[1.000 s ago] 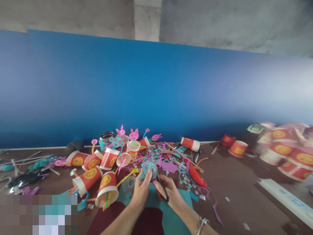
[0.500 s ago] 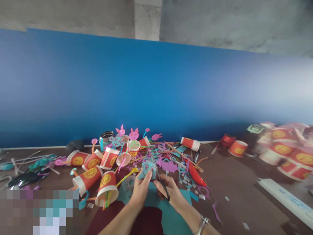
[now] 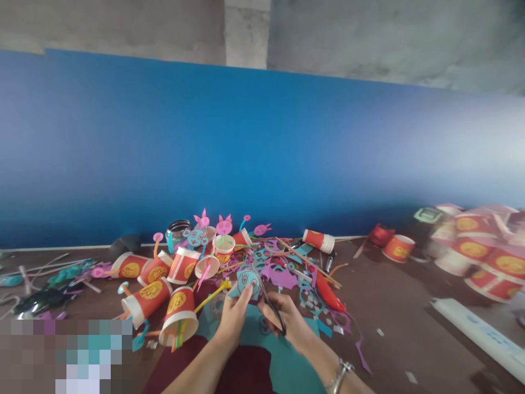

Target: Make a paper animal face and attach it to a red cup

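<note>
A teal paper piece with a face drawn on it (image 3: 247, 282) is pinched between the thumb and fingers of my left hand (image 3: 235, 316). My right hand (image 3: 287, 319) grips a pair of scissors with black handles (image 3: 277, 317); the blades run up along the right edge of the paper face. Whether the blades are parted cannot be made out. Below both hands lies a teal paper sheet (image 3: 293, 350), partly covered by my forearms and a dark maroon shape. A white ring-shaped piece (image 3: 217, 306) lies just left of my left hand.
Red paper cups (image 3: 179, 303) with straws lie left, some bearing paper faces (image 3: 224, 225). Paper scraps (image 3: 281, 273) are heaped behind my hands, beside a red object (image 3: 329, 293). Stacked cups (image 3: 476, 249) and a white power strip (image 3: 479, 331) are at right. A blue partition (image 3: 246, 153) stands behind.
The paper face has turned slightly and shifted a little left with my left hand. My right hand and the scissors stay by its right edge, having moved only slightly.
</note>
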{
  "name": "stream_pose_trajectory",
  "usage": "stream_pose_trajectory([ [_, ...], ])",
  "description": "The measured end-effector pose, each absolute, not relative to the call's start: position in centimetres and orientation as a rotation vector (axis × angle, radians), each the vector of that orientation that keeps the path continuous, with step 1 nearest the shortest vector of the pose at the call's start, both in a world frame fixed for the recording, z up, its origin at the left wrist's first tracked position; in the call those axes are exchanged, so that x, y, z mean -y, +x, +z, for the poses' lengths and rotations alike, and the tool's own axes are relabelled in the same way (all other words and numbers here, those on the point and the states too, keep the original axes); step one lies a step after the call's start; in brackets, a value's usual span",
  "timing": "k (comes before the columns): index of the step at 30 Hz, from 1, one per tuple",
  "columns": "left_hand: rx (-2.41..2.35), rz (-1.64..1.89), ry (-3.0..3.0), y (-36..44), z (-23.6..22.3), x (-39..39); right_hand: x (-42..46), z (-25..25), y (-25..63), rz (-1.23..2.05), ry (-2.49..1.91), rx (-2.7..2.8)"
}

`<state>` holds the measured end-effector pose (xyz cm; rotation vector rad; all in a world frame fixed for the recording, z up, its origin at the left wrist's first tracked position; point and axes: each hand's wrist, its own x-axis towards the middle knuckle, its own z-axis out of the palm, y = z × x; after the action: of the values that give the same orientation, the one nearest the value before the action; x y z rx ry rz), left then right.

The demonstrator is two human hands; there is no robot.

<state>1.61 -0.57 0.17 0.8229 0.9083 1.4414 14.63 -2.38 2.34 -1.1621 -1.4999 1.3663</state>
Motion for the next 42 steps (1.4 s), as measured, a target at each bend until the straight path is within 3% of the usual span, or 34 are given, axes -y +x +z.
stream_pose_trajectory([
  [20, -1.057, 1.384, 0.791, 1.4, 1.5, 0.9, 2.4, 3.2, 15.0, 1.467, -1.197, 1.549],
  [42, -1.114, 1.425, 0.796, 1.1, -0.6, 0.1, 2.0, 2.4, 16.0, 1.542, -1.139, 1.603],
])
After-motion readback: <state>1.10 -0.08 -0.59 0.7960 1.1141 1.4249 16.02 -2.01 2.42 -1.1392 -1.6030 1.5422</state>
